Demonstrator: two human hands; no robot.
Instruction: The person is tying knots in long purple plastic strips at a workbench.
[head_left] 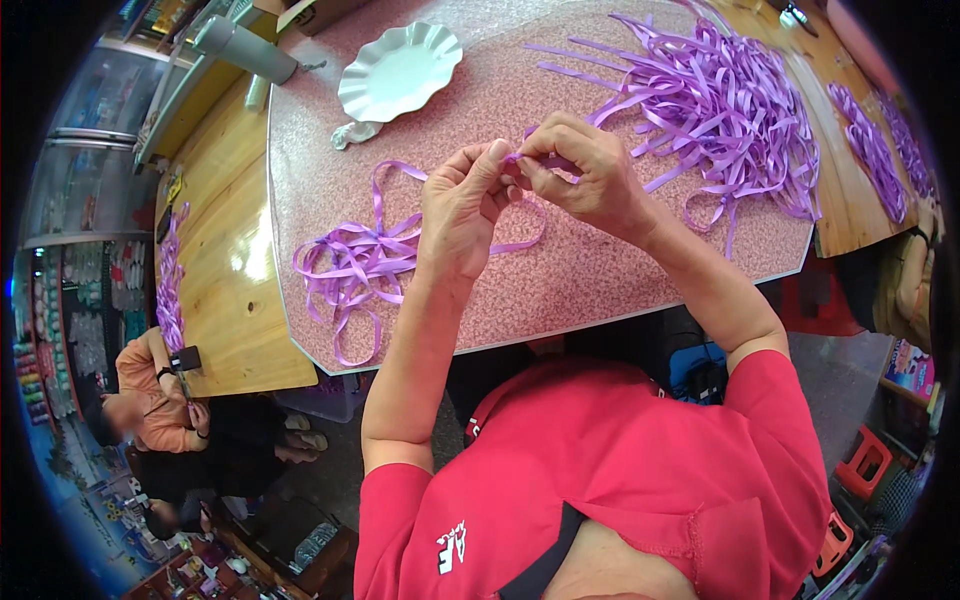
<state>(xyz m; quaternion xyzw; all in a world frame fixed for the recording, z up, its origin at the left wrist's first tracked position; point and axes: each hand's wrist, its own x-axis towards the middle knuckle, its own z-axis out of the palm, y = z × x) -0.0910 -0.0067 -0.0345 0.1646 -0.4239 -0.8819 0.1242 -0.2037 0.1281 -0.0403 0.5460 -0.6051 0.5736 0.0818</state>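
My left hand (460,205) and my right hand (580,170) meet above the pink speckled tabletop (600,270), both pinching the same thin purple ribbon strip (525,240) between fingertips. The strip loops down under my hands onto the table. Left of my hands lies a small heap of looped purple ribbons (355,265). A large loose pile of cut purple ribbon strips (720,105) lies to the right, beyond my right hand.
A white scalloped paper plate (400,70) sits at the far side of the table. More purple ribbons (880,150) lie on the wooden bench at right. A person in an orange top (150,400) sits at left by the wooden table (230,280). Red stools (865,465) stand at lower right.
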